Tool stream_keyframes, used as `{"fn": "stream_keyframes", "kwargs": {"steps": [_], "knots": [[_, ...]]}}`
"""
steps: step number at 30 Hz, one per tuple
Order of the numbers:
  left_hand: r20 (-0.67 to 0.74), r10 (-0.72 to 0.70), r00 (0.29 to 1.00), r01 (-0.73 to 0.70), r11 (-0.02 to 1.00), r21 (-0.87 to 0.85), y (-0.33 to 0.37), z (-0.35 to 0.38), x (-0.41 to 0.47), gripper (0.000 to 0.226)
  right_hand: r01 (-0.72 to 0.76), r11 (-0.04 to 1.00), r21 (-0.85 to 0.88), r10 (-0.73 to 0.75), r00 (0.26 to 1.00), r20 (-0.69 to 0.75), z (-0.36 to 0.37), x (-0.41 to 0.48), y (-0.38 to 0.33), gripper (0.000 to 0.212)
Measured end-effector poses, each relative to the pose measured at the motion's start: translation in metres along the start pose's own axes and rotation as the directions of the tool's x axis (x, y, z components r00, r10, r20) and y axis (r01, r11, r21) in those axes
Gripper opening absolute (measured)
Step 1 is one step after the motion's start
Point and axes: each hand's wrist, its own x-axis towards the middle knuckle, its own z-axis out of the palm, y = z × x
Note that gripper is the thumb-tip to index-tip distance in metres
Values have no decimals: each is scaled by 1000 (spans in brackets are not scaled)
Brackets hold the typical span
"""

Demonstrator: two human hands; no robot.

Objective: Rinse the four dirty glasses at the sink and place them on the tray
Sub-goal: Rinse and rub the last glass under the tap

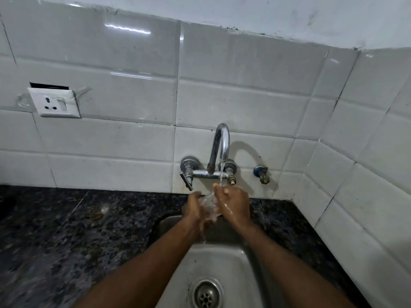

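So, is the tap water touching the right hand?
Touching. The head view shows the stream from the tap landing on the top of the right hand, beside the glass that the left hand grips.

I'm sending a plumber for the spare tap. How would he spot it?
Find the steel sink; on the white tiles behind it sits the gooseneck faucet. The spare tap is the stub right of it, the only fitting with a blue collar and brass nozzle.

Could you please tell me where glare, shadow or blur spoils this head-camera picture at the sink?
Head view: glare streaks the upper-left wall tiles; the faucet throws a curved shadow rightward; wide-angle bend bows the tile lines; the glass between left hand and right hand is blurred by running water.
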Motion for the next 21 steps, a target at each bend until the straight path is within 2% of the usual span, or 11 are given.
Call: {"fn": "stream_keyframes", "kwargs": {"steps": [1,2,3,4,5,6,9,11,13,19,21], "knots": [[-85,183,979,-159,959,234,7,4,-1,38,-203,960,192,212,977,-28,1,-8,2,35],[-103,408,907,-285,775,564,15,6,-4,33,-407,824,395,432,901,29,3,-16,5,30],[-13,604,797,-344,471,812,23,9,-9,32,-584,613,532,596,784,174,6,-25,8,28],[146,703,696,-368,175,913,31,14,-14,30,-701,406,586,663,667,339,9,-32,8,31],[270,722,637,-360,-31,933,38,21,-20,27,-766,261,587,663,585,468,14,-38,9,39],[356,694,626,-343,-164,925,42,29,-24,26,-793,163,587,635,540,553,16,-43,9,48],[500,620,604,-314,-392,865,40,43,-25,31,-782,50,621,593,523,612,27,-45,15,65],[509,629,587,-320,-398,860,39,43,-23,35,-776,57,628,583,536,610,29,-46,18,69],[456,684,569,-346,-304,888,36,38,-21,34,-769,55,636,557,552,620,30,-46,23,72],[130,804,581,-412,153,898,29,16,-12,29,-751,130,647,492,615,616,22,-43,11,64],[-53,773,632,-397,382,835,28,7,-8,29,-720,217,659,533,653,538,18,-35,4,49]]}}
